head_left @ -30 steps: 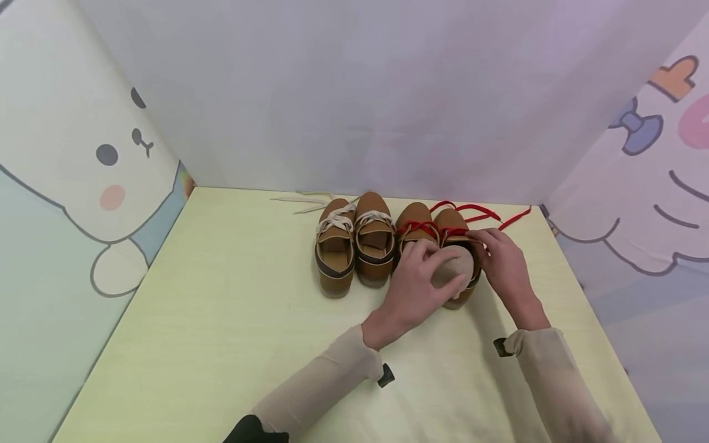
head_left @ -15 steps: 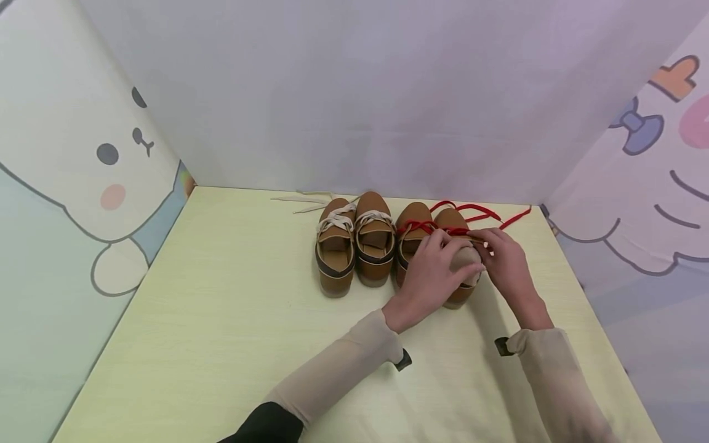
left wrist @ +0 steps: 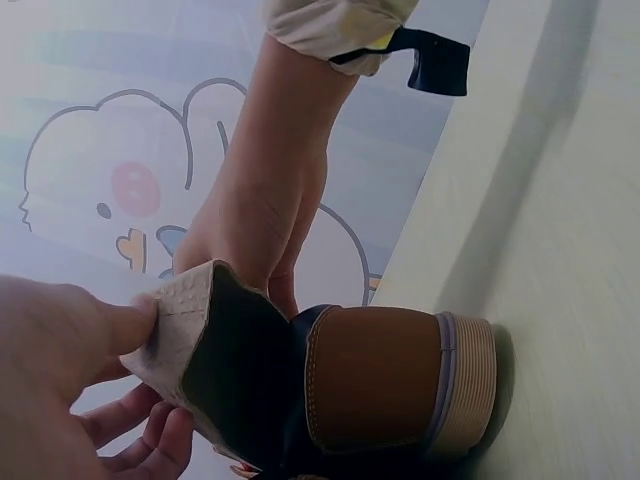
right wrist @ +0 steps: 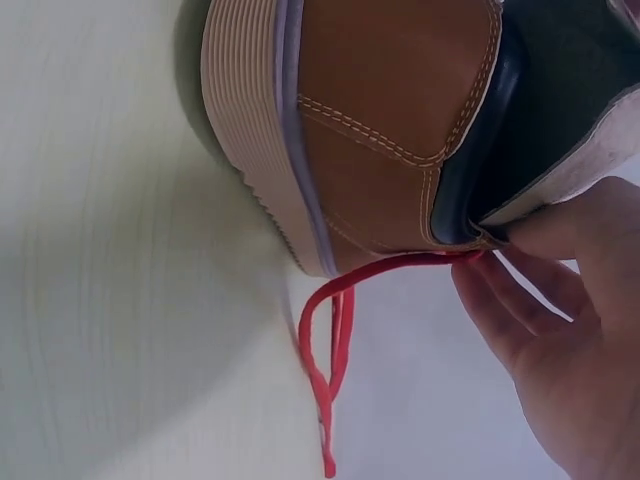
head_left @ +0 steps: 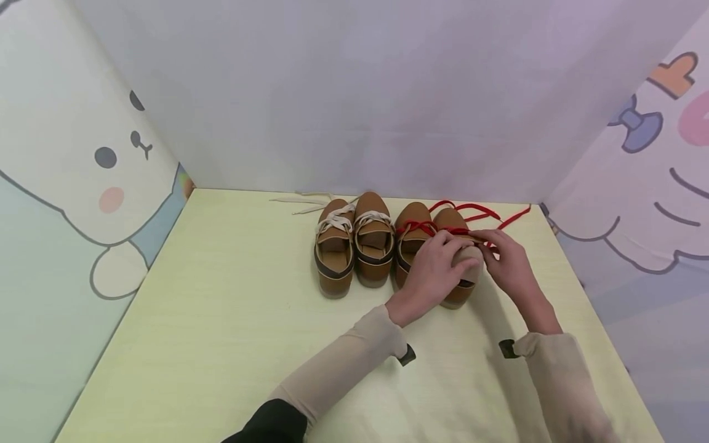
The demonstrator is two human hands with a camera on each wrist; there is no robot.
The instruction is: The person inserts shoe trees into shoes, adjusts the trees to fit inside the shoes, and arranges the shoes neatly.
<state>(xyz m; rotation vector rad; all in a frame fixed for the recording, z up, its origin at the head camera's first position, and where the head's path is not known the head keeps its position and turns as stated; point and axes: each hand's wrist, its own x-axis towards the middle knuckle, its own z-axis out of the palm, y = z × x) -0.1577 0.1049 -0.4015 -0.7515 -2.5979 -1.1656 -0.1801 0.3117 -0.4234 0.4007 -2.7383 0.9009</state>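
Observation:
A brown shoe with red laces (head_left: 451, 218) stands rightmost on the table, toe toward the back wall. From its opening rises a pale beige flap (left wrist: 185, 325) with a rounded end and a dark inner face; whether it is a tongue or an insole I cannot tell. My left hand (head_left: 429, 267) pinches the flap between thumb and fingers. My right hand (head_left: 509, 261) grips the shoe's upper edge by the eyelets, where a red lace (right wrist: 318, 350) comes out. The left hand partly hides the shoe's opening in the head view.
The matching red-laced shoe (head_left: 413, 212) stands close on the left. Beyond it are two brown shoes with white laces, one left shoe (head_left: 335, 283) and one right shoe (head_left: 375, 271). Loose lace ends trail toward the back wall (head_left: 354, 111). Printed panels flank the yellow table (head_left: 221, 320).
My left hand has moved right and slightly toward the back wall with the flap, whose round face shows less now. The right hand has stayed by the eyelets, nearly still.

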